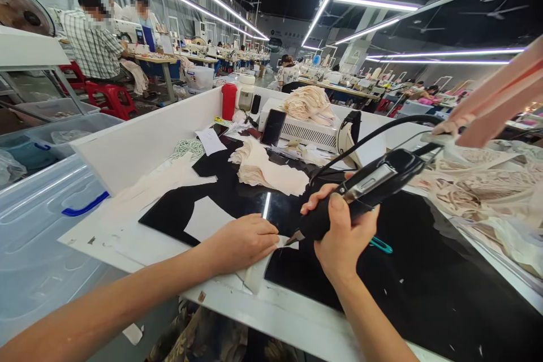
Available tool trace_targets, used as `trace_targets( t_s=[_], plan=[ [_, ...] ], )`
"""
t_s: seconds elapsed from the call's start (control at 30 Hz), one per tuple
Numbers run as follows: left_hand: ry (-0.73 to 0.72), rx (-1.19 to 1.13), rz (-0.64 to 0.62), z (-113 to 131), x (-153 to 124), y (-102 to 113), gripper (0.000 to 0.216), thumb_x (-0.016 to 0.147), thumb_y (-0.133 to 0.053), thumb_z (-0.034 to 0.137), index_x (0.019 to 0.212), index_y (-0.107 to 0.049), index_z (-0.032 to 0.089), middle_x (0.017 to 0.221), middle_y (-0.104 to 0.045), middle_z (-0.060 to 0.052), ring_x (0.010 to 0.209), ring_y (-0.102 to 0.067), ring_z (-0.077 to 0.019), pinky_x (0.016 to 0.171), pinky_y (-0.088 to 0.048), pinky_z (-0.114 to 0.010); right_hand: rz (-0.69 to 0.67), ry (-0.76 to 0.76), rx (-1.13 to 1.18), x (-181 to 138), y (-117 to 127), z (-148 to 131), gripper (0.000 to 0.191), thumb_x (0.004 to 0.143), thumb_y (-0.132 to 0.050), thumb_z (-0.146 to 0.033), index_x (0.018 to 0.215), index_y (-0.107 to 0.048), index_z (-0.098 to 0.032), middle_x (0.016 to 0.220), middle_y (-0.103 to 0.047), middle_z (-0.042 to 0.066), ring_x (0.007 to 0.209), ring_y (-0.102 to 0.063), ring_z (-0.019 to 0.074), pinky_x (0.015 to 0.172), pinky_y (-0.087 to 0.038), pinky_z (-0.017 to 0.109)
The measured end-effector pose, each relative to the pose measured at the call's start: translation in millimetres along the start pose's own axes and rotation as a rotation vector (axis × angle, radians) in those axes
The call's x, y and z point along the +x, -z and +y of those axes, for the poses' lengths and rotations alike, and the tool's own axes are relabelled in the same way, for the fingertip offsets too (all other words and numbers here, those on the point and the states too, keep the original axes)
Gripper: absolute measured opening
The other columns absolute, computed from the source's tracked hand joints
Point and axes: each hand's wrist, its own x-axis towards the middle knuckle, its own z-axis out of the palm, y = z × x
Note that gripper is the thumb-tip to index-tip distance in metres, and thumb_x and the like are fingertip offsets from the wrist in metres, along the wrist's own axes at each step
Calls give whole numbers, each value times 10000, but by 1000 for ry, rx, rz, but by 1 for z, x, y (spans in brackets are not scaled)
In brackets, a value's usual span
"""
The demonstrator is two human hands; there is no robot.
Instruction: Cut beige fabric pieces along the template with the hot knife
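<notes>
My right hand (343, 232) is wrapped round a black corded electric hand tool (373, 181) with a silver lever and a blade-like metal tip. The tip points down and left, at the edge of a small white fabric piece (257, 274). My left hand (246, 242) is closed, fingers together, pressing on that piece close to the tip; part of the piece hides beneath it. Both hands are at the front edge of the black mat (416, 254). A white sheet (207, 218) lies beside my left hand. Behind it sits a stack of cream fabric pieces (271, 169).
A teal hook-shaped tool (380, 245) lies right of my right hand. A phone (274, 127) leans against a vented white box (309, 130) topped with cloth. A red canister (229, 100) stands at the back. Pale garments (487, 186) heap at right; lidded bins (46, 237) stand left.
</notes>
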Motion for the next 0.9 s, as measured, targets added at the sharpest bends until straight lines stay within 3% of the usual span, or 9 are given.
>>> trace_targets(
  t_s=[0.17,0.6,0.77,0.9],
  plan=[
    [-6,3,3,0,-1,-1,211,1072,-514,218,1122,-707,147,1111,-745,-90,1056,-692,-196,1040,-532,-371,65,47,-22,4,7,-2,398,861,-762,-326,1193,-553,-265,787,-644,-62,568,-589,122,506,-552,291],
    [-1,29,-16,4,2,6,190,1058,-517,169,1124,-692,132,1135,-717,-100,1065,-675,-205,1034,-550,-379,45,32,-78,2,10,-1,385,869,-763,-287,1199,-568,-257,808,-656,-54,606,-613,130,537,-567,304],
    [142,62,-123,14,-3,11,229,1017,-525,70,1208,-637,128,1164,-669,-110,1092,-640,-224,939,-584,-347,52,57,-85,-1,12,-2,376,870,-768,-292,1176,-553,-255,785,-658,-62,600,-610,134,544,-571,304],
    [263,58,-209,20,-7,9,244,986,-546,32,1184,-637,142,1093,-658,-88,983,-645,-220,862,-581,-342,78,74,-113,-6,12,-6,370,859,-788,-319,1128,-544,-251,782,-661,-60,587,-609,132,544,-574,302]
  ],
)
